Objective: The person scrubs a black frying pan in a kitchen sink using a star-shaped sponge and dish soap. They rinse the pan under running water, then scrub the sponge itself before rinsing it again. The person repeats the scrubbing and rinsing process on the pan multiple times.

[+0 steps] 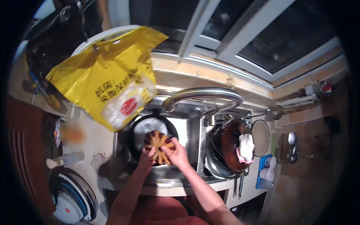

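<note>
Both my hands are shut on a round, flower-like item (159, 143) with tan and dark red segments. I cannot tell exactly what it is. My left hand (147, 157) grips its lower left edge, and my right hand (175, 154) grips its right side with the thumb across the front. Below it, a round black pan or basin (132, 149) holds sudsy liquid in the left bowl of the stainless-steel sink (192, 146). The item covers part of that vessel's rim.
A yellow plastic bag (112, 73) with writing hangs over the sink's upper left. The curved faucet (202, 91) arches behind. Stacked pans, including a brown one (232, 146) with a white cloth (246, 146), fill the right bowl. Basins (71, 199) stand lower left, near a bottle (64, 161).
</note>
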{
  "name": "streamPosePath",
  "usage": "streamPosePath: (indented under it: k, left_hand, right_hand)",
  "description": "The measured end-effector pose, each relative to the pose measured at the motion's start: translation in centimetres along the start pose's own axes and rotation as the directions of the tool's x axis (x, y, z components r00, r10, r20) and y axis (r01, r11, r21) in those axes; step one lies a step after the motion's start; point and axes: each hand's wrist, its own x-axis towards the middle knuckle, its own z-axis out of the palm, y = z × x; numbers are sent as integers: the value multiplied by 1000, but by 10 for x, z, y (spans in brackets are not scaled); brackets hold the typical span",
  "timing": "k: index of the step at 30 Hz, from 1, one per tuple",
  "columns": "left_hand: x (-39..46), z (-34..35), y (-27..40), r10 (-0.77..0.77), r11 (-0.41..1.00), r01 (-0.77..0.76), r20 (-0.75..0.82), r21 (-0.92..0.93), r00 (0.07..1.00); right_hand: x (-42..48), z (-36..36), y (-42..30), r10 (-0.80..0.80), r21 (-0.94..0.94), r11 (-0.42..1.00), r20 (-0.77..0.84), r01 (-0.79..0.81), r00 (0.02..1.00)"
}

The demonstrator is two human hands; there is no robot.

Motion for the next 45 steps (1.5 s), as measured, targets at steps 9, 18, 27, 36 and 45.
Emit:
streamPosePath:
  k: [9, 18, 27, 36, 45]
  left_hand:
    - [16, -19, -9, -256, 771, 379, 296, -512, 920]
    - [-7, -39, -15, -142, 934, 230, 307, -273, 941]
    - [-17, -98, -55, -198, 968, 189, -38, -167, 979]
    - [-36, 8, -10, -122, 862, 251, 300, -440, 946]
    - [-28, 63, -21, -170, 948, 234, 276, -216, 946]
  right_hand:
    - [-31, -6, -12, -229, -600, 773, 41, 208, 972]
    - [-62, -8, -4, -400, -593, 698, 145, 403, 905]
    - [-69, -15, 3, -244, -637, 699, 215, 325, 946]
    - [-76, -42, -9, -400, -619, 595, 326, 513, 857]
    - [-72, -131, -53, -495, -670, 200, 560, 715, 664]
